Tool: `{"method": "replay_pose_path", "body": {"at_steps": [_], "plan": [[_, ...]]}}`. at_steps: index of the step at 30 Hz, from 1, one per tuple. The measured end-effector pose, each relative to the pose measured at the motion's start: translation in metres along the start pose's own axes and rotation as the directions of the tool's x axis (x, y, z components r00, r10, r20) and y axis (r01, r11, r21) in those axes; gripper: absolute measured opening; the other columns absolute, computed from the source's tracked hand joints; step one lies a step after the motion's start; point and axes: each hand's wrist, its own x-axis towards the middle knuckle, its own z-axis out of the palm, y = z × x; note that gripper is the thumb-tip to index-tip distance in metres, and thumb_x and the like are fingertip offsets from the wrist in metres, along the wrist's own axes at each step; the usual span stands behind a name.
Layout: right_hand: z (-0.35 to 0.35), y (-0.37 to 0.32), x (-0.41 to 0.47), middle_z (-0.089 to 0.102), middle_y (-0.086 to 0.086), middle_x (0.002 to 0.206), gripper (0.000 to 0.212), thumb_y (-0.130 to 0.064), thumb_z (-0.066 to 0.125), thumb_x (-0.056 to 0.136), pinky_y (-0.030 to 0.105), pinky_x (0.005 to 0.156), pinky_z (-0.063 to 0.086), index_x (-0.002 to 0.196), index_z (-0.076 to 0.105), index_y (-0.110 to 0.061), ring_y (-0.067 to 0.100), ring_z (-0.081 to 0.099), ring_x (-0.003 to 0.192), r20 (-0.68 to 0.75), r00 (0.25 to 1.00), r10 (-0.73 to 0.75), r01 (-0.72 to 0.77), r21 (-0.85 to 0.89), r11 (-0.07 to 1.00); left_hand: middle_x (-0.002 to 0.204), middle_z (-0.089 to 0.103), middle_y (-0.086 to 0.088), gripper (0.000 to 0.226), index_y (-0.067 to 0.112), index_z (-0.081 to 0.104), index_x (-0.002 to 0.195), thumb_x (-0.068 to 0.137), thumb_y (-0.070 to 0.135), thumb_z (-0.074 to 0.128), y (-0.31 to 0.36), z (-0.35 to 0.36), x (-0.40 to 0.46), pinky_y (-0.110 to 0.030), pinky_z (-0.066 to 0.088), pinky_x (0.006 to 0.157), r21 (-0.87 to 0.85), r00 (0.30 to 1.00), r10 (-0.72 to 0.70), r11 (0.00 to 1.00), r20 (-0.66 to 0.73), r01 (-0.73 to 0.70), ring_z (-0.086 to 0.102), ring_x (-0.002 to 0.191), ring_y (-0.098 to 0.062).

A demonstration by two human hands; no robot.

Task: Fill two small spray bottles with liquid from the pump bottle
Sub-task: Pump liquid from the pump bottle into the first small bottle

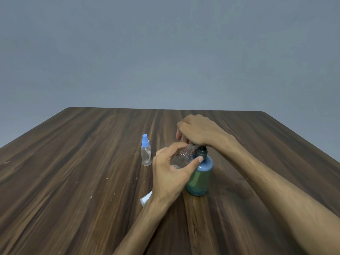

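A dark green pump bottle (199,178) stands upright on the wooden table (73,172). My right hand (198,132) lies over its pump head, which is hidden under the palm. My left hand (171,172) grips a clear, uncapped small spray bottle (185,155), tilted with its threaded neck up under the pump spout. A second clear spray bottle (146,151) with a blue spray cap stands upright to the left, apart from both hands.
A small white object (145,198), partly hidden by my left wrist, lies on the table near the front. Tiny pale specks dot the wood. A plain grey wall stands behind the table's far edge.
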Motion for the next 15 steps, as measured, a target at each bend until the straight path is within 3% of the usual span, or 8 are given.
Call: {"method": "replay_pose_path", "body": {"at_steps": [6, 10, 13, 15], "plan": [[0.0056, -0.0010, 0.0008, 0.077, -0.002, 0.098, 0.049, -0.041, 0.034, 0.085, 0.038, 0.074, 0.049, 0.086, 0.080, -0.024, 0.022, 0.068, 0.089, 0.014, 1.000, 0.002, -0.002, -0.017, 1.000, 0.100, 0.081, 0.009, 0.045, 0.030, 0.081, 0.108, 0.073, 0.058, 0.089, -0.0026, -0.0003, 0.0007, -0.055, 0.064, 0.089, -0.004, 1.000, -0.011, 1.000, -0.013, 0.011, 0.076, 0.104, -0.034], [0.0009, 0.0001, -0.0005, 0.079, -0.004, 0.089, 0.045, -0.038, 0.037, 0.085, 0.038, 0.080, 0.054, 0.086, 0.079, -0.024, 0.022, 0.071, 0.089, -0.015, 1.000, -0.005, 0.005, 0.033, 0.999, 0.100, 0.082, 0.012, 0.039, 0.036, 0.078, 0.107, 0.075, 0.055, 0.089, -0.0018, 0.0006, 0.0014, -0.056, 0.063, 0.089, -0.006, 1.000, 0.004, 1.000, -0.003, -0.004, 0.076, 0.102, -0.034], [0.0054, -0.0029, -0.0018, 0.077, -0.001, 0.096, 0.053, -0.042, 0.032, 0.076, 0.039, 0.078, 0.053, 0.089, 0.080, -0.022, 0.024, 0.069, 0.090, 0.030, 1.000, 0.009, -0.009, -0.014, 1.000, 0.101, 0.082, 0.012, 0.042, 0.030, 0.081, 0.108, 0.075, 0.055, 0.089, -0.0044, 0.0003, 0.0016, -0.057, 0.063, 0.090, -0.001, 1.000, -0.005, 1.000, -0.008, 0.005, 0.076, 0.103, -0.033], [0.0023, -0.0023, -0.0012, 0.078, -0.001, 0.097, 0.048, -0.041, 0.035, 0.083, 0.041, 0.082, 0.055, 0.088, 0.079, -0.024, 0.024, 0.069, 0.091, 0.036, 0.999, 0.003, -0.003, -0.007, 1.000, 0.100, 0.082, 0.012, 0.040, 0.033, 0.080, 0.107, 0.075, 0.055, 0.089, -0.0032, 0.0000, 0.0010, -0.057, 0.063, 0.089, -0.004, 1.000, -0.004, 1.000, -0.006, 0.004, 0.076, 0.102, -0.034]]}}
